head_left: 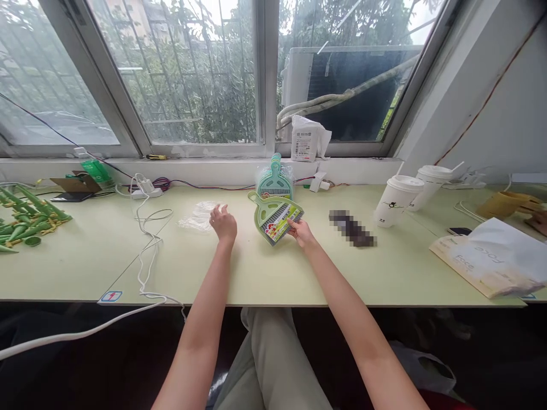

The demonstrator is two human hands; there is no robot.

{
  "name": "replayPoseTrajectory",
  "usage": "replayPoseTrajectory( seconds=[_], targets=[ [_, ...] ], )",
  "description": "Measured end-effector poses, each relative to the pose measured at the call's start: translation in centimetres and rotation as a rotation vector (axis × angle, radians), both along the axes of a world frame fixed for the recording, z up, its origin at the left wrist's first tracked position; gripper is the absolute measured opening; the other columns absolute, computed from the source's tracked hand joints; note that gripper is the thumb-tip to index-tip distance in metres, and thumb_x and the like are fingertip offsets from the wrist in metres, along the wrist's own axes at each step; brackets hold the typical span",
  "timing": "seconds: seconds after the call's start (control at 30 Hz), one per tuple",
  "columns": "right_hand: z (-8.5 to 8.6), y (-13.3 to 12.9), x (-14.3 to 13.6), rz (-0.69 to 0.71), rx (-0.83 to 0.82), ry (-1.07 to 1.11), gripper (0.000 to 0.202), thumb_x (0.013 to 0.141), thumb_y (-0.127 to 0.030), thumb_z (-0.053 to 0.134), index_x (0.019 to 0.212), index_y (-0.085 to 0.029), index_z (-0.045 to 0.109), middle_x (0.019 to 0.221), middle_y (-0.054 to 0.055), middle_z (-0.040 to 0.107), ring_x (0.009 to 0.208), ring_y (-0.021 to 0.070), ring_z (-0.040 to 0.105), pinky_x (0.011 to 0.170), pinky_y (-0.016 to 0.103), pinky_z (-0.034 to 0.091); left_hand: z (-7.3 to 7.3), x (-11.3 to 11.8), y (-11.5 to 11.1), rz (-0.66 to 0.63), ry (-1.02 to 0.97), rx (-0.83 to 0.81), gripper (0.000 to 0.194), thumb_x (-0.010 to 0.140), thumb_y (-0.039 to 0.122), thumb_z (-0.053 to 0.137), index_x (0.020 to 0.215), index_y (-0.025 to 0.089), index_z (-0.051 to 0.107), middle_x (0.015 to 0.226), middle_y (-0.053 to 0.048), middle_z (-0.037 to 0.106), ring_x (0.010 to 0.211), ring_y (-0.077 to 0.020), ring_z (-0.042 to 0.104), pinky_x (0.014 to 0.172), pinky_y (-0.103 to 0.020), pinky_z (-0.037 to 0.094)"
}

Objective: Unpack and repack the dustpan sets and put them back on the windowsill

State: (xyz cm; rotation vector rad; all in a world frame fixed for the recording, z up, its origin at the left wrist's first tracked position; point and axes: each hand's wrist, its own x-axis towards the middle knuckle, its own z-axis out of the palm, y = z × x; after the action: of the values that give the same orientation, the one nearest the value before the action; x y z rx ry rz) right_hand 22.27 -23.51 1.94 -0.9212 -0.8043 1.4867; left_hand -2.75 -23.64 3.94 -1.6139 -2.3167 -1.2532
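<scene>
A small green dustpan and brush set (pixel 273 216) with a printed label is held by its lower right corner in my right hand (pixel 302 232). My left hand (pixel 224 223) is raised over the table with its fingers apart and curved, holding nothing. Just left of it, a crumpled clear plastic bag (pixel 196 216) lies on the table. Behind the held set, a stack of similar green dustpans (pixel 276 177) in clear wrapping leans at the window ledge.
White cables (pixel 147 250) run across the left side, near green plastic pieces (pixel 32 219). A blurred dark object (pixel 352 229), two white cups (pixel 395 202) and a paper packet (pixel 487 256) are to the right. A tissue pack (pixel 305 141) stands on the sill.
</scene>
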Motion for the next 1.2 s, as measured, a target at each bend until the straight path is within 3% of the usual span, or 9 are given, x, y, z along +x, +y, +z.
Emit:
replayPoseTrajectory(
  seconds=[0.1,0.27,0.4,0.5,0.6,0.7,0.87,1.0,1.2],
  targets=[
    [0.1,0.0,0.0,-0.02,-0.021,0.002,0.006,0.085,-0.011,0.066,0.087,-0.015,0.063,0.082,0.004,0.075,0.069,0.0134,0.071,0.073,0.028,0.062,-0.7,-1.5,0.2,0.133,0.113,-0.17,0.05,0.089,0.015,0.035,0.135,0.01,0.052,0.152,-0.019,0.036,0.145,-0.0324,0.021,0.116,-0.052,0.018],
    [0.5,0.1,0.1,-0.001,-0.05,0.001,0.005,0.086,-0.009,0.062,0.088,-0.013,0.064,0.083,0.006,0.075,0.069,0.0138,0.071,0.071,0.027,0.061,-0.9,0.1,0.2,-0.133,0.093,-0.429,0.037,0.084,0.012,0.04,0.101,0.019,0.072,0.126,-0.015,0.061,0.126,-0.032,0.049,0.103,-0.046,0.038],
    [0.9,0.1,1.4,0.051,-0.104,-0.049,0.009,0.083,-0.004,0.064,0.087,-0.012,0.065,0.079,0.006,0.074,0.067,0.0141,0.071,0.065,0.024,0.061,-1.2,2.2,0.0,-0.398,-0.072,-0.211,0.038,0.077,0.005,0.045,0.098,0.024,0.071,0.113,-0.01,0.067,0.11,-0.0272,0.058,0.096,-0.04,0.043],
    [1.1,0.0,2.7,0.043,-0.142,-0.107,0.01,0.081,-0.003,0.066,0.087,-0.012,0.065,0.077,0.006,0.074,0.066,0.0147,0.071,0.065,0.025,0.061,-1.5,2.6,0.1,-0.465,-0.164,0.006,0.036,0.078,0.003,0.044,0.093,0.025,0.069,0.106,-0.009,0.067,0.103,-0.0266,0.059,0.093,-0.042,0.044],
    [1.3,-0.1,3.7,0.014,-0.155,-0.138,0.01,0.082,-0.002,0.064,0.084,-0.011,0.065,0.076,0.007,0.074,0.065,0.0149,0.071,0.066,0.025,0.061,-1.4,2.2,0.2,-0.5,-0.356,0.043,0.032,0.081,0.006,0.044,0.093,0.025,0.067,0.098,-0.008,0.066,0.089,-0.023,0.062,0.085,-0.04,0.048],
    [1.4,-0.2,4.1,0.0,-0.156,-0.145,0.01,0.082,-0.001,0.063,0.083,-0.011,0.065,0.075,0.007,0.074,0.064,0.0146,0.071,0.066,0.024,0.06,-1.1,1.8,-0.1,-0.424,-0.446,0.031,0.033,0.081,0.008,0.048,0.102,0.026,0.066,0.104,-0.008,0.063,0.086,-0.0217,0.063,0.079,-0.039,0.051],
    [1.5,-0.5,3.9,0.059,-0.147,-0.179,0.01,0.083,-0.002,0.063,0.085,-0.01,0.067,0.078,0.008,0.075,0.065,0.0153,0.071,0.068,0.026,0.061,-1.1,1.5,-0.6,-0.223,0.065,-0.019,0.034,0.068,0.011,0.074,0.099,0.024,0.068,0.144,-0.014,0.044,0.14,-0.0381,0.028,0.107,-0.052,0.033],
    [1.4,-0.6,3.6,0.104,-0.135,-0.214,0.01,0.084,-0.002,0.062,0.086,-0.009,0.069,0.08,0.01,0.075,0.066,0.0155,0.071,0.072,0.029,0.061,-1.3,1.3,-0.2,-0.252,0.098,-0.289,0.024,0.081,0.025,0.065,0.103,0.021,0.069,0.12,-0.017,0.062,0.121,-0.0359,0.053,0.099,-0.047,0.041],
    [1.4,-0.7,3.7,0.146,-0.123,-0.179,0.013,0.082,0.001,0.062,0.086,-0.01,0.068,0.082,0.009,0.075,0.068,0.0161,0.072,0.066,0.026,0.062,-1.1,1.0,0.3,-0.172,0.245,-0.332,0.018,0.076,0.028,0.068,0.092,0.023,0.073,0.094,-0.013,0.069,0.098,-0.0315,0.064,0.084,-0.04,0.048]
  ],
)
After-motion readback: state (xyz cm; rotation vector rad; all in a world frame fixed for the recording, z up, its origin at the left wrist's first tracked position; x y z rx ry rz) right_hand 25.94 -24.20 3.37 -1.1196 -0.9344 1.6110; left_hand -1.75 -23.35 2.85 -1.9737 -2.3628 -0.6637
